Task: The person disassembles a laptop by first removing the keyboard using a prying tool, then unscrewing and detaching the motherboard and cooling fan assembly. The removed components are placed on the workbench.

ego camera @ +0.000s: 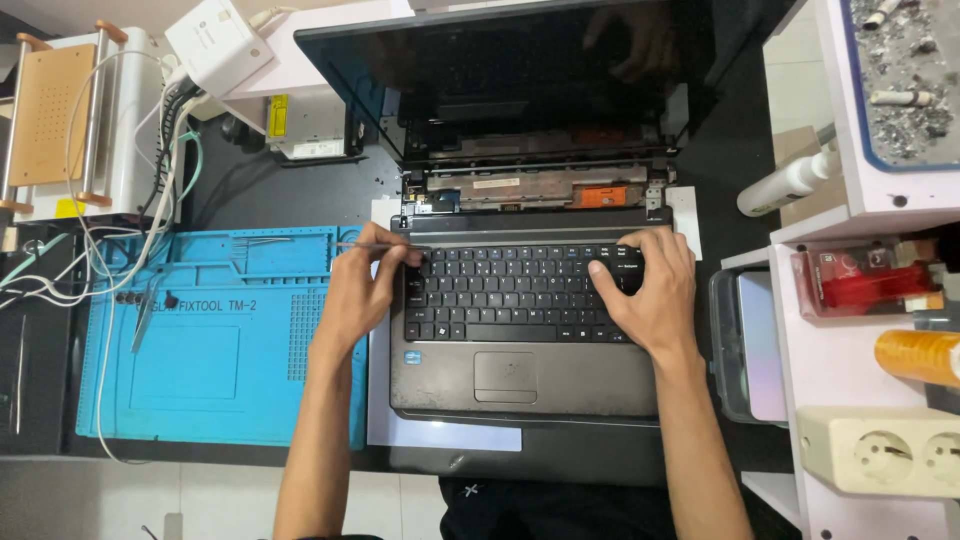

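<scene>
Laptop (520, 385) is seated mid-counter (300, 190), front edge nearest. Left hand (362, 290) grip is clenched on a thin metal pry tool (380, 247) at the keyboard (515, 295) top-left corner. Right hand (652, 290) is laid flat on the right-side keys, grip released. Blue mat (215, 340) is seen at the laptop's left edge; exposed hinge area (535, 188) beyond.

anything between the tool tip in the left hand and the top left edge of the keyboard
Nothing visible: the left hand holds the thin metal tool with its tip right at the keyboard top-left corner.
</scene>
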